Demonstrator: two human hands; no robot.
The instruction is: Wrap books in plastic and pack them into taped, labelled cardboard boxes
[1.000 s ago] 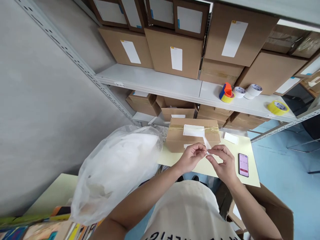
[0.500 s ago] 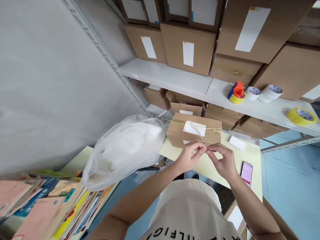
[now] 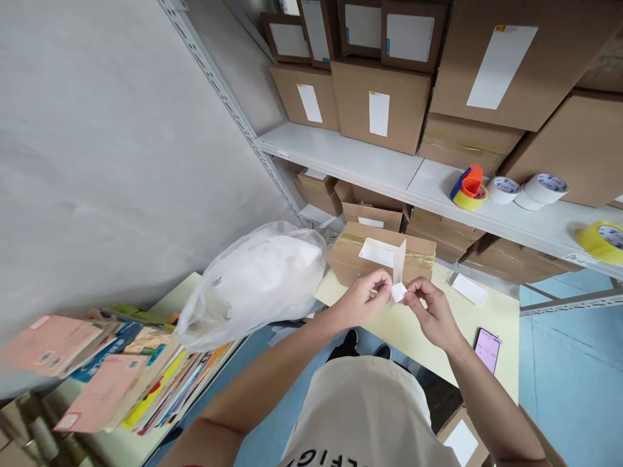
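1. Here we go — the left hand (image 3: 367, 297) has thumb and fingertips pinched on one edge of a white paper strip (image 3: 399, 264), just on the near side of the taped carton (image 3: 351, 264).
2. The right hand (image 3: 431, 308) meets it from the other side, thumb and forefinger nipping the opposite corner, both hands in front of the carton.
3. The strip itself stands up from between the fingertips, bent at the bottom into a small flat flap, its upper end overlapping the carton's white label (image 3: 376, 251) from here; whether it touches the carton, I cannot tell.
4. Gold-toned tape runs along the carton, which sits on a pale yellow table (image 3: 418, 340).
5. To the carton's right lie some white cards (image 3: 468, 289), and nearer the person, right of the carton, a phone (image 3: 487, 350) with its screen lit.
6. Left of the carton bulges a big clear plastic bag (image 3: 257, 279) of white stuff — well left and nearer, a row of books (image 3: 160, 389).
7. Above and beyond the carton, the grey shelf (image 3: 341, 146) carries brown boxes (image 3: 355, 107), with tape rolls (image 3: 545, 188) to the carton's upper right.
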